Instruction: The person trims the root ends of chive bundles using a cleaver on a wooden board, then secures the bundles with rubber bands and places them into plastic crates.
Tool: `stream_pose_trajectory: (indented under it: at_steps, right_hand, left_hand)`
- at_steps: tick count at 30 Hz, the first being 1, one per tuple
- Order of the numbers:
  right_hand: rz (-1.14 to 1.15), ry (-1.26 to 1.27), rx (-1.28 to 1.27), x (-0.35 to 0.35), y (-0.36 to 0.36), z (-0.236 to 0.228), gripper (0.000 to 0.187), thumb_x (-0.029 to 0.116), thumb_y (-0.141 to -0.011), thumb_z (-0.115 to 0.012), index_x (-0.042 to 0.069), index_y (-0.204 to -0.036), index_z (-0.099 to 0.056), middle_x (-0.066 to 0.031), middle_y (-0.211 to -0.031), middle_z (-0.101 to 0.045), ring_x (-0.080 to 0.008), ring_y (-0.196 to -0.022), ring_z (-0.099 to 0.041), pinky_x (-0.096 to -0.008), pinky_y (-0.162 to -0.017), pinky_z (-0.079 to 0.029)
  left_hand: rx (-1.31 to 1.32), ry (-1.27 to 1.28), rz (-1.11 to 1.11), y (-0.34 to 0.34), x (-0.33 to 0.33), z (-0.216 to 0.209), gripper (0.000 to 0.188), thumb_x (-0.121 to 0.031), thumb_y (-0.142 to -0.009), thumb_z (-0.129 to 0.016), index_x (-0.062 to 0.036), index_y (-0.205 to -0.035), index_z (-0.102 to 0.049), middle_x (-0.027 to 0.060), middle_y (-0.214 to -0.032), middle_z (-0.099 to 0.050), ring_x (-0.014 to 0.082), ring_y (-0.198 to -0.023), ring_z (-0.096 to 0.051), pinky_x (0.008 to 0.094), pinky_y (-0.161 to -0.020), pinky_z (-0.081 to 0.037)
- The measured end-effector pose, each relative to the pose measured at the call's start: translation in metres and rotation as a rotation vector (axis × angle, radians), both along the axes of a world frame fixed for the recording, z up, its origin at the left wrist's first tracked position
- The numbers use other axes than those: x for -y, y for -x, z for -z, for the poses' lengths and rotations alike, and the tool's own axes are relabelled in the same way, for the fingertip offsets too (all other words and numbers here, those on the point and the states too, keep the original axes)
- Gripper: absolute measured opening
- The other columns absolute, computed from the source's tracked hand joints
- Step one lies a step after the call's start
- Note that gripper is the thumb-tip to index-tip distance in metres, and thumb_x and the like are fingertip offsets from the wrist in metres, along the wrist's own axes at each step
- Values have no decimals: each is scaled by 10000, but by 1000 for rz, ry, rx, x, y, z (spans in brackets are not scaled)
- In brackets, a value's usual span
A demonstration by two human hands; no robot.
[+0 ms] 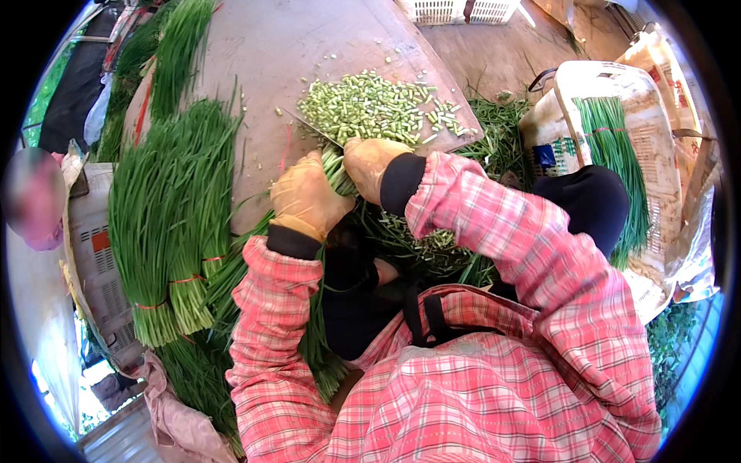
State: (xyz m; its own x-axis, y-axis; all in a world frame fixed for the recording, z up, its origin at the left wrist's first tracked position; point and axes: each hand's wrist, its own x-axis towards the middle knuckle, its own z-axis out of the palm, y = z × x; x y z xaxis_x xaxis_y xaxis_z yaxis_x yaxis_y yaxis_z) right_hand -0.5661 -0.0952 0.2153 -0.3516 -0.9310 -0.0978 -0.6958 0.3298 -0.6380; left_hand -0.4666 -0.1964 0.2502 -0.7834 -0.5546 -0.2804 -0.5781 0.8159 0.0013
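Note:
My left hand (pixel 309 197), in a tan glove, is closed around a bunch of garlic chives (pixel 336 168), its pale stalk ends pointing toward the far side of the board. Close beside it, my right hand (pixel 377 167), gloved too, is closed on a knife; the handle is hidden in the grip. The thin knife blade (pixel 310 126) slants out to the left, across the stalk ends. Just beyond the blade lies a spread heap of short cut stalk pieces (pixel 367 104) on the board (pixel 270 46). The bunch's leaves trail down to the left under my forearm.
Tied chive bundles (pixel 174 216) lie at the left, with more chives (pixel 179 58) farther back. On the right a white plastic basket (pixel 567 77) holds a tied bundle (pixel 614 154). Loose trimmings (pixel 502 127) lie off the board's right edge. Another person (pixel 35 193) is at the far left.

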Motion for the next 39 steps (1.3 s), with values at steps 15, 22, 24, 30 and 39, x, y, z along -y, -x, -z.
stream_pose_trajectory:
  at_steps: [15,22,24,30,39]
  right_hand:
    - [77,171,104,-89,-15,-6,149,96,-822,-578,25,-878,-460,-184,-568,-536,-402,-541,-559,-475,-487,-433]
    - [16,93,5,-13,-13,11,183,95,-809,-514,-71,-868,-564,-201,-730,-648,-355,-710,-661,-424,-616,-532]
    - [58,106,-73,2,-17,5,173,98,-796,-536,-35,-842,-637,-191,-757,-662,-341,-735,-674,-420,-631,-544]
    - [52,-3,-41,-48,-30,-10,129,139,-746,-603,25,-752,-664,-170,-758,-667,-315,-720,-680,-417,-624,-543]
    - [-81,-58,-49,11,42,48,252,207,-675,-680,2,-821,-692,-205,-826,-674,-353,-843,-666,-397,-699,-543]
  left_hand:
    - [-133,-117,2,-21,9,1,782,-331,-538,-817,-40,-1198,-516,190,-999,-640,357,-944,-621,412,-832,-489]
    - [-38,-4,-16,-11,9,7,700,-363,-539,-787,-8,-1090,-543,168,-956,-646,339,-913,-643,423,-796,-505]
    - [-8,7,-28,-9,5,1,676,-366,-539,-789,-11,-1064,-552,170,-933,-649,340,-896,-647,426,-788,-507]
    - [-79,29,-24,-22,10,2,633,-474,-569,-768,-62,-1007,-568,189,-921,-657,372,-890,-636,447,-768,-503]
    - [-427,-85,155,-61,0,-9,1045,-337,-500,-849,-48,-1358,-326,210,-1184,-548,360,-1094,-542,425,-879,-467]
